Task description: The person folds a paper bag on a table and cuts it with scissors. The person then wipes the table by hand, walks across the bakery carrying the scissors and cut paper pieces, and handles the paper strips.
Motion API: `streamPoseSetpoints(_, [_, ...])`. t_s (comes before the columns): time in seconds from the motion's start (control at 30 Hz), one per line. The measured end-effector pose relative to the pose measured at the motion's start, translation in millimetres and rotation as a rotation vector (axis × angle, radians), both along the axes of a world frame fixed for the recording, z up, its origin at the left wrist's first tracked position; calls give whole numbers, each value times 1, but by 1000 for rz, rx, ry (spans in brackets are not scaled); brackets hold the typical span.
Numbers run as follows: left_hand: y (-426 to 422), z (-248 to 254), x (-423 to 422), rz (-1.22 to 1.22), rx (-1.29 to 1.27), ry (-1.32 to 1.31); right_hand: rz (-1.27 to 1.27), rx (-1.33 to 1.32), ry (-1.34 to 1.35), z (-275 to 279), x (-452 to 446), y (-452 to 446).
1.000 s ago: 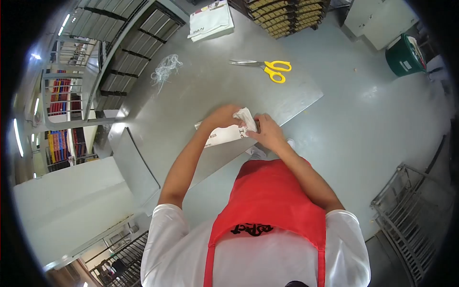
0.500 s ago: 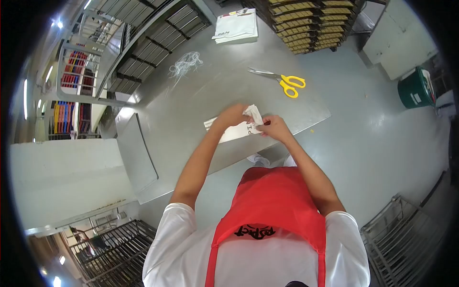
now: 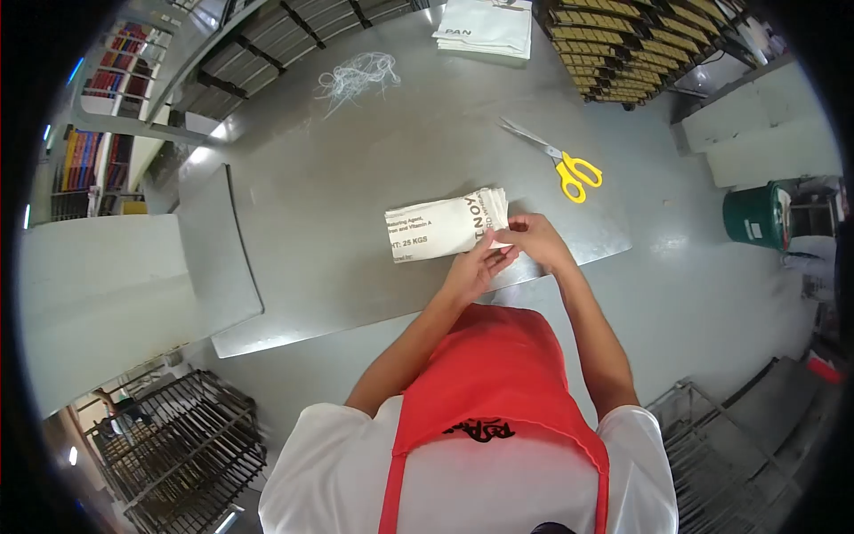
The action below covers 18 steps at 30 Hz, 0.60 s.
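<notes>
A folded white cloth sack [image 3: 436,228] with printed lettering, including "25 KGS", lies on the metal table near its front edge. My left hand [image 3: 477,269] is at its lower right edge, thumb over the cloth and fingers curled below. At the sack's right end, my right hand [image 3: 536,242] pinches the corner, its fingertips close to those of my left hand. Yellow-handled scissors [image 3: 569,169] rest on the table beyond my right hand, blades pointing away to the left.
A tangle of white string [image 3: 360,78] lies on the far part of the metal table [image 3: 302,231]. Behind it is a stack of folded white cloth [image 3: 485,31]. Racks [image 3: 614,53] stand at the back, and a green bin [image 3: 754,217] is on the floor at right.
The sack now lies flatter with more print showing. My left hand has moved from over its top to its near right edge; my right hand stays at the right end. The view has shifted.
</notes>
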<state>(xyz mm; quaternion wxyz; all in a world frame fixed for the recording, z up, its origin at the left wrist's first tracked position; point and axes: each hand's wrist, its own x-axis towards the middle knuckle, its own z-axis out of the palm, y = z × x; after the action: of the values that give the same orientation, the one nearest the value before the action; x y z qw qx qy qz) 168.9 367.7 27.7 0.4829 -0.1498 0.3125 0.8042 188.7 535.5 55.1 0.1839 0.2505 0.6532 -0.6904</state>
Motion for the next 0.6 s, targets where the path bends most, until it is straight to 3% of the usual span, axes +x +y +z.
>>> streamPoseSetpoints(0.13, [3,-17,-11,-5,-33,55,-43,40,40,15,-7,0])
streamPoseSetpoints(0.23, [2,-25,-13,-28,-72,14,92,105,-55,16,-7,15])
streamPoseSetpoints(0.3, [4,-18,-15,10,-110,-12,144,430,142,2,-7,43])
streamPoseSetpoints(0.37, [3,-16,-15,50,-155,-34,-85,946,253,-4,-13,68])
streamPoseSetpoints(0.4, [3,-17,-16,51,-147,-41,-82,946,248,-6,-15,77])
streamPoseSetpoints(0.47, [2,-16,-17,53,-139,-47,6,1326,210,-8,-19,93])
streamPoseSetpoints(0.6, [2,-17,-15,52,-154,-18,150,1377,120,-24,-16,113])
